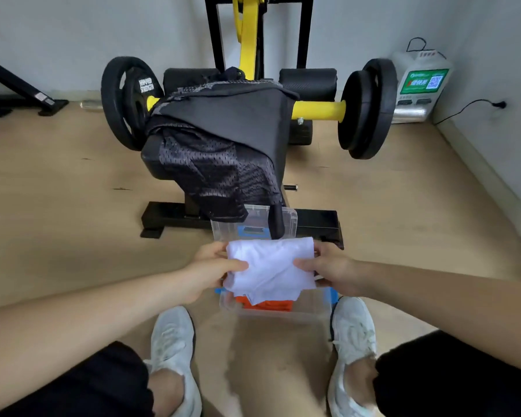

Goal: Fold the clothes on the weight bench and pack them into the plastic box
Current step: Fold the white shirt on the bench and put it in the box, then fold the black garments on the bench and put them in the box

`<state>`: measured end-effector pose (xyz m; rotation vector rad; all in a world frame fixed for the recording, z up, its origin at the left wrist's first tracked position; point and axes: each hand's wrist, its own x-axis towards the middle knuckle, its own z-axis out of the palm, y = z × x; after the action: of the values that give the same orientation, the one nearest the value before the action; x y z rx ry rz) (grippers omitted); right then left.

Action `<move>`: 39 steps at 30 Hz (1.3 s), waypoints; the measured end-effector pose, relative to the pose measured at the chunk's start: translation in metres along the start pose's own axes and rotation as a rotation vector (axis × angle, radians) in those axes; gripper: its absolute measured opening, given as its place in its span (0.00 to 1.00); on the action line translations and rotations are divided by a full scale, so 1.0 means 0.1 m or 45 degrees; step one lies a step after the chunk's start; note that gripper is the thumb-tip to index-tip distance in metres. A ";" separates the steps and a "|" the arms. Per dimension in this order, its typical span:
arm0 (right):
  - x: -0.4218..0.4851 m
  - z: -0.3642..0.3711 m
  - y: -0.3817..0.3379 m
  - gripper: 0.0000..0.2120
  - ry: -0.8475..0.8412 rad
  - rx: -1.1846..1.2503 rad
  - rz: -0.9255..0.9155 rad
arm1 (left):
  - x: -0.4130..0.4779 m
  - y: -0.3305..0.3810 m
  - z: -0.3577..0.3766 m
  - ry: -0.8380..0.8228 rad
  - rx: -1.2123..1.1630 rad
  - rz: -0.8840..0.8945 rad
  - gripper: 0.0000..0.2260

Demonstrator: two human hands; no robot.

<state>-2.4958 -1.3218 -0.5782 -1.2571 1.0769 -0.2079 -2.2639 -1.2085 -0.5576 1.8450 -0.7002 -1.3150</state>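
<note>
A folded white garment (269, 267) hangs just above the clear plastic box (310, 310) on the floor. My left hand (211, 266) grips its left edge and my right hand (328, 270) grips its right edge. Inside the box, under the white cloth, lies an orange garment (266, 304). On the black weight bench (152, 164) beyond the box lie dark clothes: a plain dark grey garment (238, 121) on top and a black mesh garment (220, 176) drooping over the bench's near end toward the box.
The box's clear lid (288, 219) with a blue latch stands behind it against the bench foot. Black weight plates (367, 108) on a yellow bar flank the bench. My white shoes (170, 335) bracket the box. A white device (418, 85) with a cable sits by the right wall.
</note>
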 end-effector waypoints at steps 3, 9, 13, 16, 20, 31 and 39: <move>0.24 0.06 0.28 0.11 0.062 0.004 0.129 | 0.29 -0.24 0.14 0.027 0.030 -0.065 0.18; 0.70 0.17 0.62 0.09 0.247 0.067 0.289 | 0.82 -0.67 0.31 0.127 0.090 -0.037 0.21; 0.83 0.13 0.81 0.16 0.142 0.067 0.365 | 1.05 -0.87 0.19 0.154 0.542 0.048 0.25; 0.87 0.07 0.90 0.22 0.177 -0.050 0.487 | 1.06 -0.83 0.09 0.162 0.766 0.096 0.17; 0.83 -0.01 0.78 0.11 0.213 -0.730 0.134 | 0.95 -0.70 0.10 0.024 0.941 0.189 0.11; 0.34 -0.24 -0.43 0.02 0.059 -1.111 -0.478 | 0.08 0.12 0.14 -0.045 1.451 0.603 0.10; -0.03 -0.21 -1.48 0.05 0.286 -1.017 -0.817 | -0.22 1.07 -0.19 0.366 1.261 0.975 0.07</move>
<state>-2.4523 -1.3871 -0.4511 -2.3378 0.9342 -0.4358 -2.2535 -1.2470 -0.4540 2.0316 -1.8670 -0.1529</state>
